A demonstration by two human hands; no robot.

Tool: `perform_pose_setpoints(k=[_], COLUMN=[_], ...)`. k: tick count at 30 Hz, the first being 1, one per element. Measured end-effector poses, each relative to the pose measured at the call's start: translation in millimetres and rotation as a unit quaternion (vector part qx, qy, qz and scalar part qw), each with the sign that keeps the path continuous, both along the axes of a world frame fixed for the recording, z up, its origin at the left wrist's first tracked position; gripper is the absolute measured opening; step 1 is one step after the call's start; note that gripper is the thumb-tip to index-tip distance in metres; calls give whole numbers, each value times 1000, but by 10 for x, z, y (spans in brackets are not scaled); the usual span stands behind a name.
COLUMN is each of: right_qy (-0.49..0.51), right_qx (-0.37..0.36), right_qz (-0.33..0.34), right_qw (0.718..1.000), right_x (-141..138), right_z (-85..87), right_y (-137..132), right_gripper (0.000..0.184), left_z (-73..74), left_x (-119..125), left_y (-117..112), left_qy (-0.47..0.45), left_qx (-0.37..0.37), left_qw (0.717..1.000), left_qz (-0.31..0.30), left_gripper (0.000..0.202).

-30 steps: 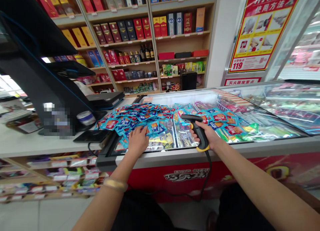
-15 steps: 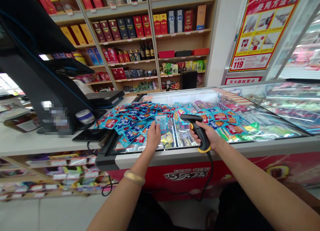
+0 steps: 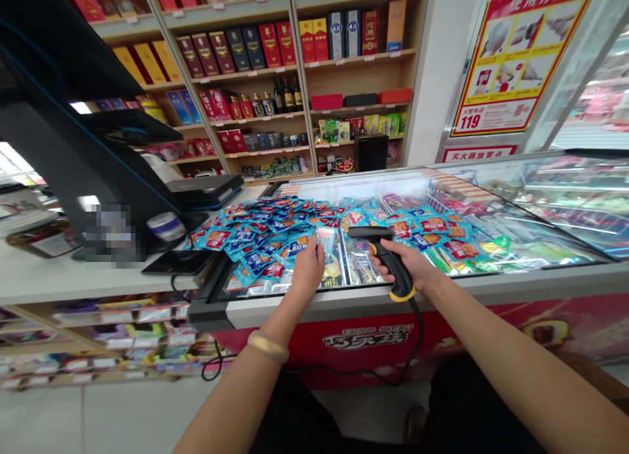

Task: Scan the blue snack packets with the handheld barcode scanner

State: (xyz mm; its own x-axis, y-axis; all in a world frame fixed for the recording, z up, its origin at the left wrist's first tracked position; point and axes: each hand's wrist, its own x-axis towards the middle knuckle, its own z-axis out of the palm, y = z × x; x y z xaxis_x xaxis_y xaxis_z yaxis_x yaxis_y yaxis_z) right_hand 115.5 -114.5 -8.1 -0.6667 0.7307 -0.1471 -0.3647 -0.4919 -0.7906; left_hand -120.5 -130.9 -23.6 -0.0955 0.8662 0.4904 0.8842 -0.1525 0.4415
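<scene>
My left hand, with a gold bangle on its wrist, pinches a small light-blue snack packet by its left edge. Wrapped round the grip of a black and yellow barcode scanner is my right hand. The scanner's head points left, toward the packet, a short way apart from it. A heap of blue and red snack packets lies on the freezer's glass top left of and behind my left hand. A smaller group of such packets lies behind and right of the scanner.
The chest freezer with a glass lid stretches across in front of me. On the left counter stand a black checkout terminal and a dark flat device. The scanner's cable hangs down the freezer's front. Shelves of boxes and bottles rise behind.
My left hand has moved slightly right with the packet, which is now tilted and closer to the scanner. The scanner has shifted slightly left.
</scene>
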Motion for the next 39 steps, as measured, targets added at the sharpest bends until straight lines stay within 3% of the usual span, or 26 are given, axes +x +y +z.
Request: perform_pose_setpoints(k=[9, 14, 19, 24, 29, 34, 39], right_qy=[10, 48, 43, 34, 62, 57, 47], right_qx=[-9, 13, 23, 40, 35, 57, 73], right_qz=[-3, -95, -223, -293, -336, -329, -328], right_qw=[1000, 994, 974, 955, 939, 941, 941], right_x=[-7, 144, 664, 1195, 1357, 1344, 1290], right_z=[0, 16, 38, 0, -21, -10, 2], right_y=[-8, 41, 157, 232, 235, 207, 142], right_gripper=[19, 18, 15, 14, 16, 18, 18], left_z=[-26, 12, 113, 115, 6, -14, 75], left_x=[-38, 45, 534, 1209, 1602, 1632, 1305], left_y=[2, 64, 348, 663, 847, 896, 757], left_qy=[-2, -14, 22, 77, 137, 113, 100], left_qx=[7, 45, 50, -49, -81, -118, -39], left_qw=[1000, 998, 982, 981, 970, 970, 982], left_qz=[-5, -49, -182, -173, -183, -181, -155], left_gripper=[34, 40, 43, 48, 46, 50, 54])
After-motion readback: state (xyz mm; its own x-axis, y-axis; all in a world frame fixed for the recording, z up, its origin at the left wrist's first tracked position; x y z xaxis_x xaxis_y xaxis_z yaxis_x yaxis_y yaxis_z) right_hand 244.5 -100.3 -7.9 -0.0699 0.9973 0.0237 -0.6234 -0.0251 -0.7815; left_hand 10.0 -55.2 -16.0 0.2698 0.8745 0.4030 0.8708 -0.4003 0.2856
